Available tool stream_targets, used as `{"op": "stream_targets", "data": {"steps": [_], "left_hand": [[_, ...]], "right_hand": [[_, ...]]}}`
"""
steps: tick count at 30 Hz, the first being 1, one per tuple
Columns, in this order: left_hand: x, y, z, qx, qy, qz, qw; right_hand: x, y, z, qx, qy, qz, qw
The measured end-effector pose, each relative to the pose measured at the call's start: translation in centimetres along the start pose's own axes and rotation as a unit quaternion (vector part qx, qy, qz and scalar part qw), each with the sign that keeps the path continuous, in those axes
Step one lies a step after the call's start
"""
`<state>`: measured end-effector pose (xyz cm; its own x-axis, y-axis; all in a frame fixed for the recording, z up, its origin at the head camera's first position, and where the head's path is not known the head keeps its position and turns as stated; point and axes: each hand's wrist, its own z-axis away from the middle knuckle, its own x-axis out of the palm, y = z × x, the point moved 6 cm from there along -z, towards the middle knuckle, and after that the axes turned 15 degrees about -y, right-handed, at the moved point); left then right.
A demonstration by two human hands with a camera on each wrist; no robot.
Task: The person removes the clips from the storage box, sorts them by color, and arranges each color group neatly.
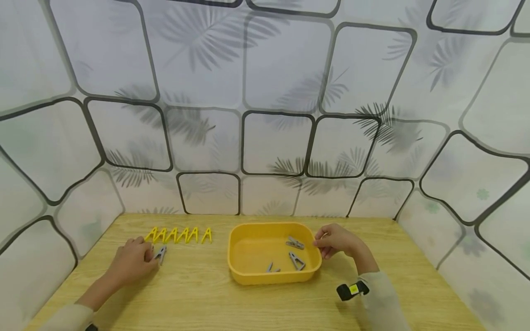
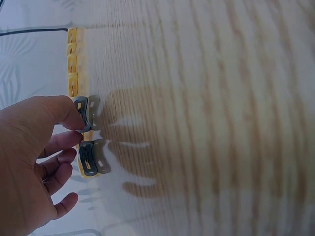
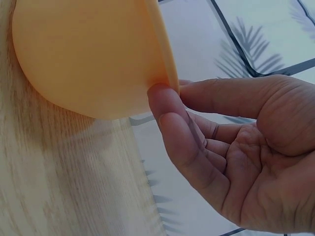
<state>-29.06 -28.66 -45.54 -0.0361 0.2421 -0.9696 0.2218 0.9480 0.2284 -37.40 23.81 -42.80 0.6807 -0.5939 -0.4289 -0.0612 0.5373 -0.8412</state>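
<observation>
Left hand (image 1: 134, 259) low left of head frame, on the wooden table (image 1: 198, 294), pinching a grey clothespin (image 1: 160, 253) between thumb and fingertips; in left-wrist view same grey clothespin (image 2: 87, 114) at left-centre under the thumb, a second grey clip (image 2: 93, 157) directly below it, not gripped, other fingers loosely curled close by. Gripped clip at right edge of the hand, long axis tilted slightly off vertical in head frame, pointing up toward the row of yellow clothespins (image 1: 178, 235). Row sits just above and right of the hand, near, not touching as far as visible.

Right hand (image 1: 336, 241) right of centre, at the right rim of the yellow tub (image 1: 238, 271). In right-wrist view thumb and index finger (image 3: 170, 115) pinching the tub (image 3: 88, 54) rim edge, remaining fingers relaxed, palm empty. Three grey clips in the tub (image 1: 295, 242), loose, right of its middle, nearest just left of the right-hand fingertips.

Key relation: tub lies right of the left hand, well apart, across bare table; held clip nearer the yellow row than the tub. Right hand far nearer to the tub's clips.
</observation>
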Motion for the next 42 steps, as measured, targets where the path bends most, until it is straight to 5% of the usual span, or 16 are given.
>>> {"op": "stream_targets", "data": {"steps": [15,26,36,42], "left_hand": [[-0.2,-0.3,-0.1,-0.002,-0.012,0.034,0.9994],[-1.8,0.6,-0.6,0.009,0.023,0.029,0.9993],[-3.2,2.8,-2.1,0.051,0.065,0.034,0.996],[-4.5,5.8,-3.6,0.111,0.109,0.03,0.9874]], "right_hand": [[-0.2,-0.2,-0.1,-0.003,-0.007,-0.002,1.0],[-0.5,-0.2,-0.3,0.004,-0.009,-0.005,1.0],[-0.3,-0.2,-0.2,0.01,0.002,-0.005,1.0],[-0.3,-0.1,-0.2,0.013,0.004,-0.002,1.0]]}}
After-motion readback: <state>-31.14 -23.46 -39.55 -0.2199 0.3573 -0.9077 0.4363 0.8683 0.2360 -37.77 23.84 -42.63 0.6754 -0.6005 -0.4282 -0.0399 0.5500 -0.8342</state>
